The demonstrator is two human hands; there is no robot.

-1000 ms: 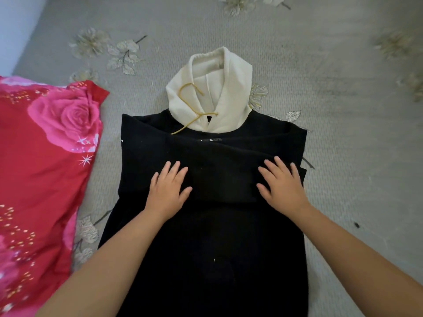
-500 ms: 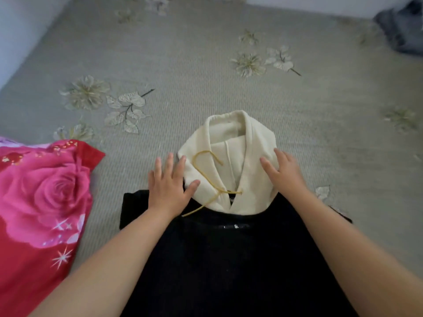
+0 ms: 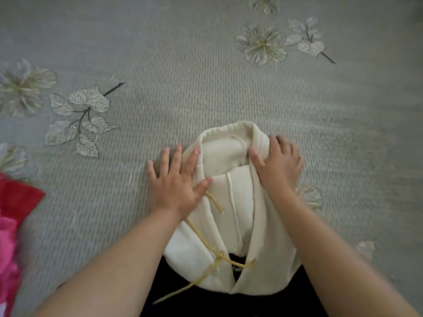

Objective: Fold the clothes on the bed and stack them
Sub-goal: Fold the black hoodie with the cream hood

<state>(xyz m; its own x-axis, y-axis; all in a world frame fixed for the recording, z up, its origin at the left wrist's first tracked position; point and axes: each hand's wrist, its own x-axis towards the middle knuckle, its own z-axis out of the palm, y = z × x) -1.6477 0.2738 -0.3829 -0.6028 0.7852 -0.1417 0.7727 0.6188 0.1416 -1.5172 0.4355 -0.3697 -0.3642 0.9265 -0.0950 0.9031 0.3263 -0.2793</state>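
A red and pink floral pillow (image 3: pixel 13 225) lies at the left edge.

A black hoodie (image 3: pixel 206 303) lies flat on the grey, flower-patterned bed (image 3: pixel 183 76), its dark body filling the near middle of the view and running off the near edge. Its cream hood (image 3: pixel 231 202) extends away from the body toward the far side, lying flat with its opening facing up and its rim at the far end. The hood's two front edges meet in a V at the neckline, where a small label shows on the black cloth. A yellowish drawstring (image 3: pixel 201 239) trails across the left half of the hood and down onto the black fabric.
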